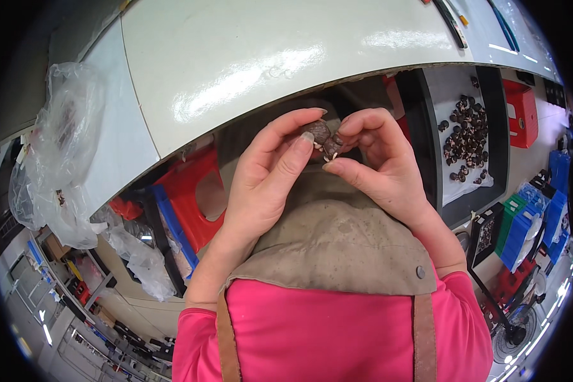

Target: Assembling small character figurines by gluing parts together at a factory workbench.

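My left hand (266, 172) pinches a rounded, glossy dark brown piece (319, 131) between thumb and fingers. Against it, my right hand (382, 167) grips a smaller dark brown piece (332, 146) with pale bits at its lower end. The two pieces touch or nearly touch; whether they are joined I cannot tell. Both hands are held close together above the brown apron (337, 235), just off the table's near edge. My fingertips partly cover both pieces.
Ahead curves a pale tabletop (235, 57), with pen-like tools (451, 24) at its far right. A dark tray (500, 153) on the right holds many small brown-and-white pieces (468, 137). Red stools (200, 197) flank me. Clear plastic bags (70, 140) hang at the left.
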Action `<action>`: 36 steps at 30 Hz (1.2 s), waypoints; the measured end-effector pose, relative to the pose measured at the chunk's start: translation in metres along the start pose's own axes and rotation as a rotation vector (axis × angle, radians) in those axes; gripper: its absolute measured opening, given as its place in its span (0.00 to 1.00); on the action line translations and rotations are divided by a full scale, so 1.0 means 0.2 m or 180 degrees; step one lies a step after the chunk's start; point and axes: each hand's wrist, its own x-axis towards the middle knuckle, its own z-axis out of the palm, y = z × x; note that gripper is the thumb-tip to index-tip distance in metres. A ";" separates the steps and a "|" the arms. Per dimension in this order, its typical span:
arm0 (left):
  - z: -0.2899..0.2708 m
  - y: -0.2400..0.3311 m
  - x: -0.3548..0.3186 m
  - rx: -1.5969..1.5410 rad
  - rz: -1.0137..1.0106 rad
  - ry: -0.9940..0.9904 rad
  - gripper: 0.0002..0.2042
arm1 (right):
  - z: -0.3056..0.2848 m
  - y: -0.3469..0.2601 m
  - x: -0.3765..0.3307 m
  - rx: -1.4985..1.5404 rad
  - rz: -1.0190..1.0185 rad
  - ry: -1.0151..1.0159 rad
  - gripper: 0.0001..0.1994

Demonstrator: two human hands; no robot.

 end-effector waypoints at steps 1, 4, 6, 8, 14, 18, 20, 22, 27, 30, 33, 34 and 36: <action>-0.01 0.00 0.00 0.0015 -0.0047 -0.0023 0.18 | 0.00 0.00 0.00 0.0004 0.0009 -0.0003 0.21; 0.00 -0.01 0.00 -0.0115 -0.0191 -0.0036 0.19 | 0.00 0.01 0.00 -0.0054 0.0018 -0.0038 0.21; 0.01 0.00 0.00 -0.0116 -0.0229 -0.0054 0.19 | -0.01 0.00 0.01 0.0055 0.0038 -0.0002 0.20; 0.01 0.00 -0.01 -0.0114 -0.0263 -0.0076 0.19 | -0.01 0.00 0.00 0.0036 0.0044 0.0006 0.20; 0.01 0.00 0.00 0.0013 -0.0273 -0.0115 0.19 | -0.01 0.02 0.00 0.0058 0.0130 0.0035 0.19; 0.01 -0.01 -0.01 0.0548 -0.0053 0.0019 0.18 | 0.00 0.00 -0.01 0.0066 0.0159 0.0077 0.19; 0.01 -0.01 -0.01 0.0620 -0.0042 0.0006 0.17 | 0.00 0.00 0.00 0.0015 0.0150 0.0051 0.18; 0.00 -0.01 -0.01 0.0635 -0.0016 -0.0008 0.17 | 0.00 0.01 0.00 -0.0035 0.0143 0.0024 0.18; 0.00 0.00 -0.01 0.0794 -0.0165 0.0038 0.16 | 0.00 0.01 0.00 -0.0116 0.0072 0.0014 0.19; 0.00 0.00 -0.01 0.0793 -0.0222 0.0062 0.16 | 0.02 0.01 -0.01 0.0057 0.0102 0.0232 0.17; -0.01 0.00 -0.01 0.0881 -0.0174 0.0068 0.17 | 0.01 0.02 -0.02 0.0100 0.0092 0.0266 0.17; -0.01 -0.01 -0.01 0.0884 -0.0177 0.0074 0.16 | 0.00 0.03 -0.02 0.0094 0.0098 0.0263 0.17; -0.01 -0.01 -0.01 0.0878 -0.0119 0.0074 0.16 | -0.01 0.05 -0.03 0.0233 0.0171 0.0273 0.18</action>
